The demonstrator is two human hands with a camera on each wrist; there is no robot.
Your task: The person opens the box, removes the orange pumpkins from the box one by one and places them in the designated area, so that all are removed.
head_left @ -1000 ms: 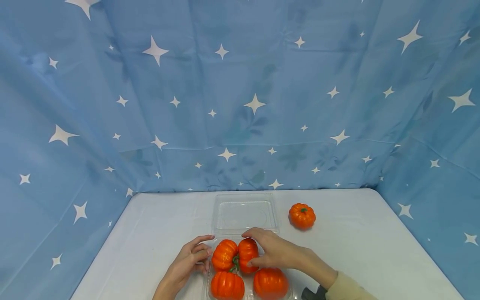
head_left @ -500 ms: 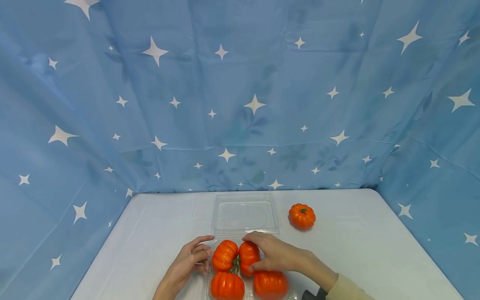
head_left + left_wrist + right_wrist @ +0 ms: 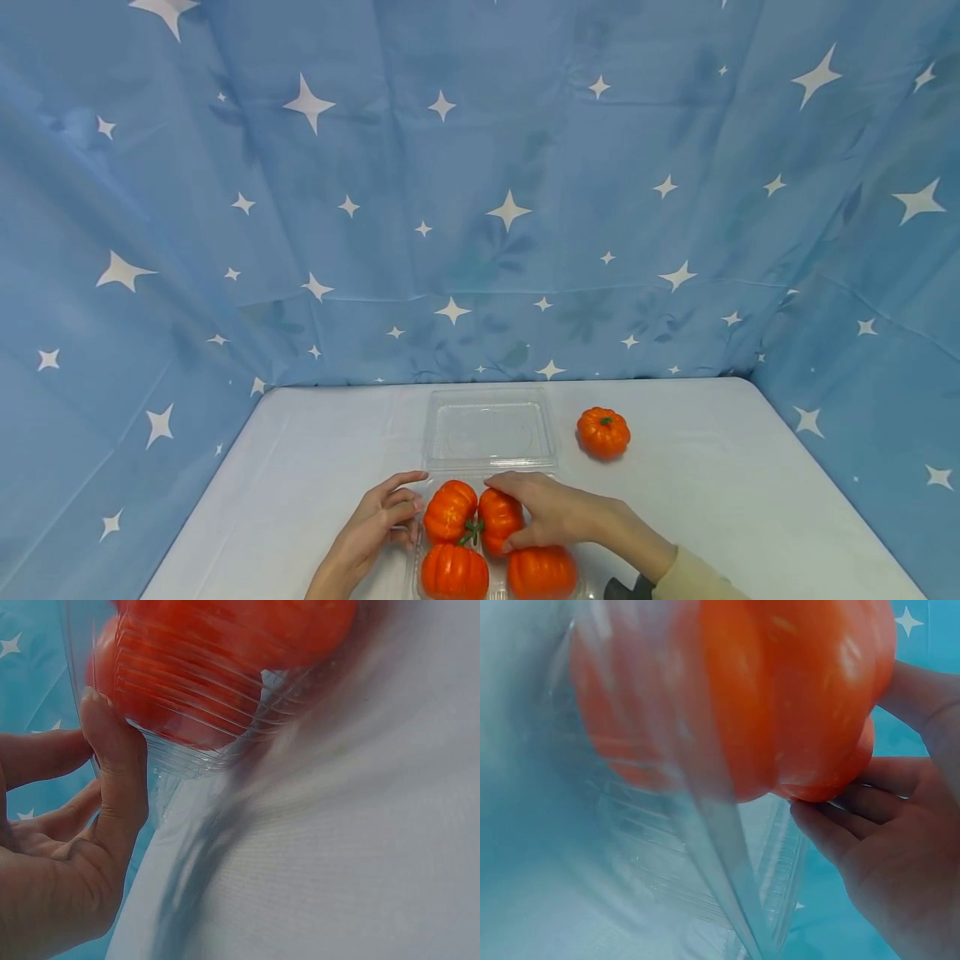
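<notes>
A clear plastic tray with its lid folded open behind it holds several orange pumpkins. My right hand grips the back right pumpkin from above; in the right wrist view its fingers curl under that pumpkin beside the tray wall. My left hand holds the tray's left edge. In the left wrist view the thumb presses the ribbed tray wall. The back left pumpkin and the two front pumpkins sit in the tray.
One more orange pumpkin lies loose on the white table, to the right of the lid. Blue star-patterned cloth hangs behind and along both sides of the table.
My right hand has sunk slightly and tipped the back right pumpkin a little lower in the tray. My left hand has stayed at the tray's edge.
</notes>
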